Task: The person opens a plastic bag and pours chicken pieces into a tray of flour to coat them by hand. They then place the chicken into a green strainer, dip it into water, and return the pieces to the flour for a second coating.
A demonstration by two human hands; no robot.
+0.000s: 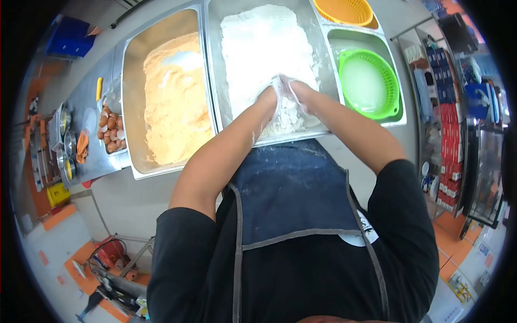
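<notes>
My left hand and my right hand meet close together near the front of a metal tray of white flour-like powder. Both seem to be in thin clear plastic gloves dusted white. Between and just below them are lumpy white-coated pieces; their kind is hidden by the coating. The fingers are covered by powder and plastic, so their grip does not show.
To the left, another metal tray holds orange-yellow crumbs. On the right a green basket sits in milky liquid, with an orange basket behind. Eggshells and metal bowls lie far left; stocked shelves stand right.
</notes>
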